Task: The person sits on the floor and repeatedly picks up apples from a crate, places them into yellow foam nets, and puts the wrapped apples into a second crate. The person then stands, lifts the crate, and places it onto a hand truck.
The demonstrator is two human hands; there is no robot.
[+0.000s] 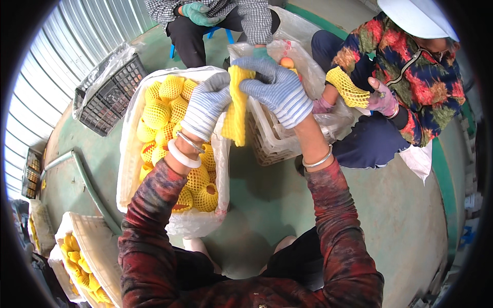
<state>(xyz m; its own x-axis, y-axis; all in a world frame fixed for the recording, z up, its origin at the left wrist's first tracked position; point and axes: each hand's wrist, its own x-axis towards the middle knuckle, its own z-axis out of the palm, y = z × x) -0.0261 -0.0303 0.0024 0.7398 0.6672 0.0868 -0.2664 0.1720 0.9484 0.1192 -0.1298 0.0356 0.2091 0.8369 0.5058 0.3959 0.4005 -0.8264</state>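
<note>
A flattened yellow foam net sleeve [237, 111] hangs upright between my two gloved hands. My right hand [278, 87], in a blue-and-white striped knit glove, grips its upper part with thumb and fingers. At its left edge, my left hand [208, 103] in a matching glove pinches the sleeve; the fingertips are partly hidden. Below and left of my hands stands a plastic-lined white crate [129, 169], filled with round fruits in yellow foam nets [156, 114]. To the right, another lined plastic crate [265, 148] holds a bare reddish-orange fruit [287, 62], partly covered by my right hand.
A co-worker on the right holds a yellow foam net [348, 87]; another sits opposite with a green-gloved hand [200, 14] raised. A black crate [111, 90] stands left. A bent pipe [90, 188] crosses the floor, near a crate of netted fruit [90, 246].
</note>
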